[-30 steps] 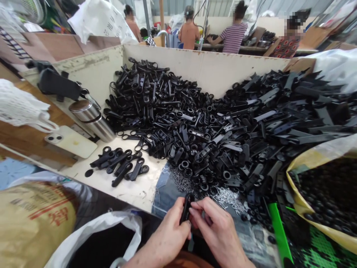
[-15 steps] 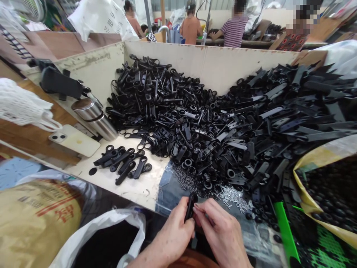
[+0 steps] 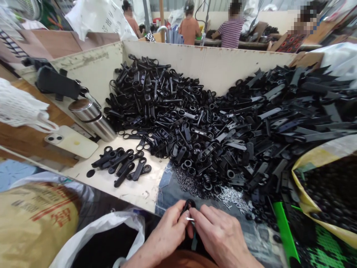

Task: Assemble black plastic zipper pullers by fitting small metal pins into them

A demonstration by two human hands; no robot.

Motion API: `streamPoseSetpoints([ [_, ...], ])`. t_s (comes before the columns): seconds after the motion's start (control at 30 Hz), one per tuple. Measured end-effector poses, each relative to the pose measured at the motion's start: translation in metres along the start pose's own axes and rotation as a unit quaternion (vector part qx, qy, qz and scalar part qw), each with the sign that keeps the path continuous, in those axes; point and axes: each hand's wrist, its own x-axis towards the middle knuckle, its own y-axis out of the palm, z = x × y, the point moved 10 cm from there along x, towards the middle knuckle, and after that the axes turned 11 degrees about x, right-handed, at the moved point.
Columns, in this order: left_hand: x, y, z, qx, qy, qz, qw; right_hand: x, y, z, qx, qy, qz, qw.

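White-walled bench tray [image 3: 206, 63]: heaped black plastic pulls [image 3: 167, 123], steel flask [image 3: 92, 120], phone [image 3: 71, 141].

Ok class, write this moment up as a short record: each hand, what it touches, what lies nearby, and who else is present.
Left hand: pinches a black plastic pull tab
Right hand: fingers at a small metal pin, grip unclear
Nearby: loose metal pins, heap of black tabs, white-walled tray
Also present: steel tumbler, phone
People: three co-workers beyond the tray

Left hand [image 3: 165, 233], right hand [image 3: 221, 234] bare; rust-brown garment [image 3: 186, 259]
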Motion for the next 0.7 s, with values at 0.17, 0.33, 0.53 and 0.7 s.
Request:
streamPoseSetpoints([
  [0.17,0.000,0.004,-0.001,0.003,-0.005,0.014,1.000,-0.005,0.011,-0.009,0.038,0.045,0.081,0.995],
  [0.33,-0.001,0.002,0.001,-0.058,-0.023,0.003,0.998,-0.023,0.008,-0.024,0.127,0.135,0.107,0.977],
  [0.53,0.000,-0.001,0.012,-0.100,-0.036,-0.017,0.994,-0.036,0.014,-0.021,0.151,0.132,0.076,0.977],
  [0.7,0.000,-0.001,0.014,-0.097,-0.037,-0.025,0.994,-0.035,0.025,-0.025,0.136,0.163,0.095,0.973],
])
